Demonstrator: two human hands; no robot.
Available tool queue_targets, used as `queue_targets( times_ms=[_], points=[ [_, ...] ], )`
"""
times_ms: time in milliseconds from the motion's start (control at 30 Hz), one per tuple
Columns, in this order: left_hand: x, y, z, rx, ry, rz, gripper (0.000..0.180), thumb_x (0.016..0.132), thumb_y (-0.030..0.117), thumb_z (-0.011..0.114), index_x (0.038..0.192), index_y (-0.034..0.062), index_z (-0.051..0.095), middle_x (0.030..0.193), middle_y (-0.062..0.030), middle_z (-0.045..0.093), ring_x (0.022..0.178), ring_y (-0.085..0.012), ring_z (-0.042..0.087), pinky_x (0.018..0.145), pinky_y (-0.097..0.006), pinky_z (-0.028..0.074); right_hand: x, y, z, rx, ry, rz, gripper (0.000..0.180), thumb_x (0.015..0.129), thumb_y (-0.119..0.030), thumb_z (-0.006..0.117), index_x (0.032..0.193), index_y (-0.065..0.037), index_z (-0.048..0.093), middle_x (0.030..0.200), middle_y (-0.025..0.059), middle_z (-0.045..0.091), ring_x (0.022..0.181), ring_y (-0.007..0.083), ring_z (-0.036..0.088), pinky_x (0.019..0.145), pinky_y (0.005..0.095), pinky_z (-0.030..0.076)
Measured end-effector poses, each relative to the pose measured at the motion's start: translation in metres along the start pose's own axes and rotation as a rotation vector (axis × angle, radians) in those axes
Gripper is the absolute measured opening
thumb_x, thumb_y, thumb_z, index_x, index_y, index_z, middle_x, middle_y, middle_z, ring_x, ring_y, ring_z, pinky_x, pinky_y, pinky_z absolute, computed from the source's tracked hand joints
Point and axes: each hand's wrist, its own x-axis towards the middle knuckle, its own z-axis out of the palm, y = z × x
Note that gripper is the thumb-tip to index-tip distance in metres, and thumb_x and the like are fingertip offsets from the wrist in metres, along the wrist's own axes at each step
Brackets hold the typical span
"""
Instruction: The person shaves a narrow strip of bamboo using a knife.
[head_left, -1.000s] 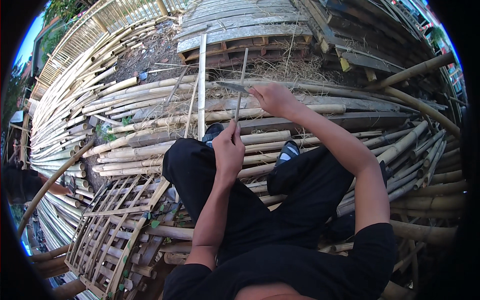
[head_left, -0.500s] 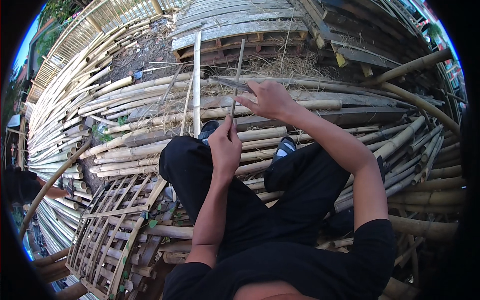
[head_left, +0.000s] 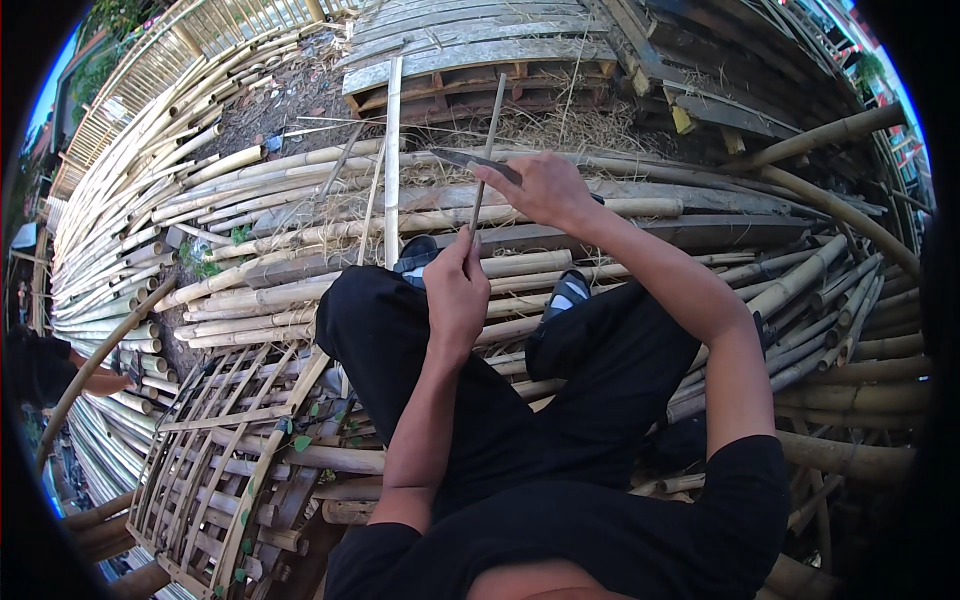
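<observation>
My left hand (head_left: 458,298) is closed around the lower end of a thin bamboo strip (head_left: 493,125), which slants up and a little to the right. Closed on the handle of a knife, my right hand (head_left: 550,193) is just above and to the right of the left one. The dark knife blade (head_left: 457,158) points left and crosses the strip partway along its length. The right thumb lies close to the strip; whether it presses on it I cannot tell. Beyond my left knee, a wider pale bamboo slat (head_left: 393,150) stands upright, touched by neither hand.
Bamboo poles (head_left: 330,240) lie in rows before me and on the left. A wooden pallet (head_left: 470,60) stands beyond them. At lower left is a slatted bamboo frame (head_left: 215,450); slanting poles (head_left: 835,135) cross at right. A co-worker's arm (head_left: 105,382) shows at far left.
The strip's upper end has tipped to the right. My right hand and the knife have shifted slightly right, and the left hand a little too. The co-worker's arm at far left has moved.
</observation>
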Motion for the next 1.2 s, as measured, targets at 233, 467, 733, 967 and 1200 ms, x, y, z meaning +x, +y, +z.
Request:
queue_targets(
  times_ms=[233, 467, 733, 967, 1200],
  points=[
    [0.005, -0.009, 0.000, -0.034, 0.026, -0.052, 0.024, 0.094, 0.006, 0.055, 0.114, -0.0073, 0.061, 0.071, -0.0205, 0.061, 0.059, -0.0217, 0.054, 0.058, -0.032, 0.045, -0.013, -0.010, -0.005, 0.123, -0.106, -0.024, 0.070, 0.090, -0.061, 0.052, 0.059, 0.001, 0.060, 0.049, 0.0163, 0.051, 0.049, 0.0319, 0.055, 0.052, 0.0421, 0.042],
    [0.006, 0.002, -0.017, -0.075, -0.055, -0.188, 0.029, 0.094, 0.010, 0.057, 0.119, -0.0040, 0.060, 0.067, -0.0132, 0.058, 0.058, -0.0108, 0.047, 0.057, -0.028, 0.043, 0.005, 0.011, -0.030, 0.162, -0.173, 0.243, 0.066, 0.090, -0.060, 0.051, 0.070, 0.002, 0.063, 0.059, 0.0159, 0.058, 0.065, 0.0363, 0.063, 0.063, 0.0457, 0.049],
    [0.006, 0.003, -0.032, -0.256, -0.454, -0.432, 0.051, 0.097, 0.013, 0.054, 0.145, 0.0110, 0.039, 0.064, -0.0002, 0.054, 0.051, -0.0058, 0.048, 0.048, -0.023, 0.042, 0.003, 0.076, -0.008, 0.136, -0.197, 0.384, 0.032, 0.093, -0.027, 0.055, 0.109, 0.001, 0.057, 0.093, 0.0239, 0.064, 0.090, 0.0393, 0.062, 0.080, 0.0451, 0.047],
    [0.006, 0.005, -0.039, -0.440, -0.560, -0.486, 0.055, 0.101, 0.014, 0.048, 0.151, 0.0113, 0.025, 0.059, 0.0026, 0.046, 0.048, -0.0044, 0.041, 0.045, -0.021, 0.036, 0.005, 0.037, -0.019, 0.333, -0.030, 0.338, 0.025, 0.095, -0.019, 0.053, 0.113, -0.003, 0.058, 0.072, 0.0126, 0.058, 0.066, 0.0243, 0.057, 0.063, 0.0376, 0.044],
    [0.011, -0.012, -0.024, -0.470, -0.268, -0.398, 0.028, 0.100, 0.020, 0.053, 0.117, -0.0010, 0.061, 0.061, 0.0057, 0.043, 0.054, -0.0018, 0.034, 0.048, -0.020, 0.027, -0.007, 0.013, -0.025, 0.277, 0.124, 0.044, 0.024, 0.095, -0.016, 0.056, 0.112, 0.000, 0.061, 0.067, 0.0134, 0.056, 0.057, 0.0202, 0.050, 0.059, 0.0352, 0.043]
  ],
)
